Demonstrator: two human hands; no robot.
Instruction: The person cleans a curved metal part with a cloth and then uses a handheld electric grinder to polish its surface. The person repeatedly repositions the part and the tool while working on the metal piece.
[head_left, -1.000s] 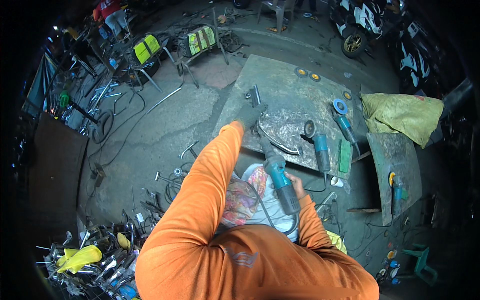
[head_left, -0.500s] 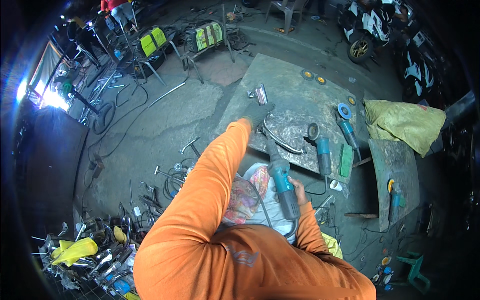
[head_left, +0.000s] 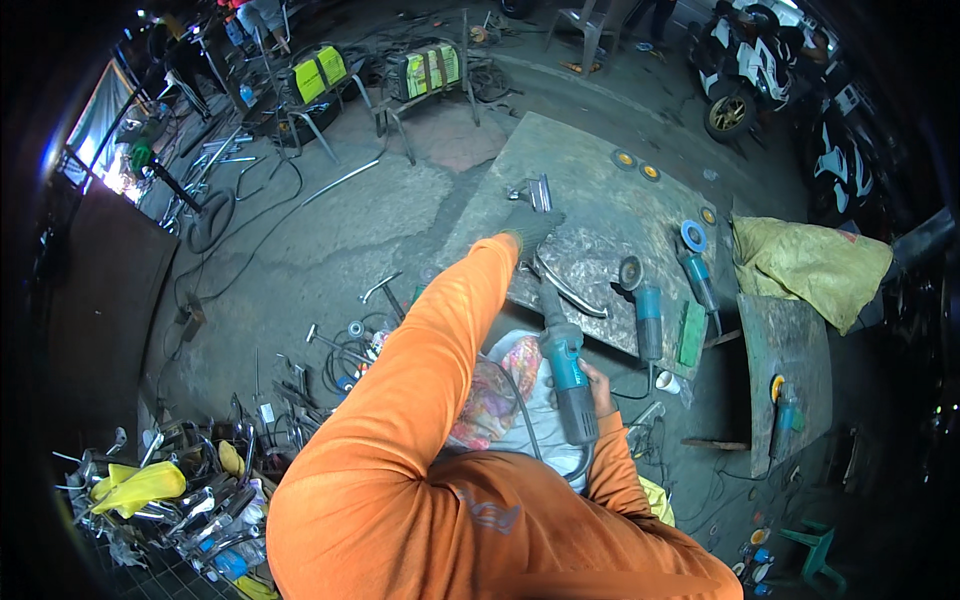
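My left hand (head_left: 536,228), in a dark glove, reaches over the worn board and is closed on a shiny bent metal tube (head_left: 574,293) that curves back toward me. A short chrome cylinder piece (head_left: 541,193) shows just past the glove; whether it joins the tube is hidden. My right hand (head_left: 598,388) is wrapped round the side of a teal and black straight grinder (head_left: 566,372). The grinder lies above my lap, its narrow nose pointing away, close to the tube and my left hand. Its cord loops back over my lap.
On the board (head_left: 520,150) lie an angle grinder (head_left: 648,310), another with a blue disc (head_left: 697,262), a green block (head_left: 691,333) and yellow-centred discs (head_left: 624,160). A yellowish sack (head_left: 800,262) is right. Metal parts (head_left: 200,500) pile left; hammers (head_left: 381,290) and cables lie nearer.
The view has shifted slightly. My left hand and the chrome piece have moved a little right. The bright glare at the far left has dimmed. My right hand keeps its hold on the grinder.
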